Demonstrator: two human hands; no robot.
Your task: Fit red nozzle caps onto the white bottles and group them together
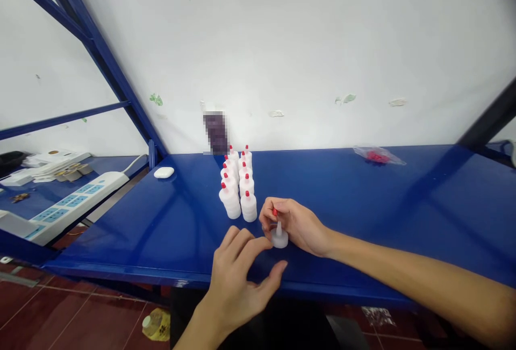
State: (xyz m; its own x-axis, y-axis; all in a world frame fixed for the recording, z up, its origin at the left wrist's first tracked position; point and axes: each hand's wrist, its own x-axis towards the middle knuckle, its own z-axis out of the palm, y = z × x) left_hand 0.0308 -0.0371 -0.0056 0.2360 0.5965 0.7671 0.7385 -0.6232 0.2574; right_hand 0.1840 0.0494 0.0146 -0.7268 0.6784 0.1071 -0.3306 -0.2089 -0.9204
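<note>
My right hand point(296, 223) pinches a small red cap point(275, 212) just above the nozzle of a white nozzle lid point(279, 238). The rest of its fingers curl behind that lid. In front of it, my left hand point(242, 269) has thumb and fingers spread apart, with a fingertip beside the lid's left edge and nothing held in between. Farther back and left, white bottles point(249, 207) with red tips stand upright in two rows on the blue table point(342, 199).
A clear bag of red caps point(378, 156) lies near the wall at the back right. A white case point(164, 172) rests at the back left. On the left are a blue frame post point(108, 65) and a power strip point(72, 202). A pixelated dark object point(216, 132) leans on the wall.
</note>
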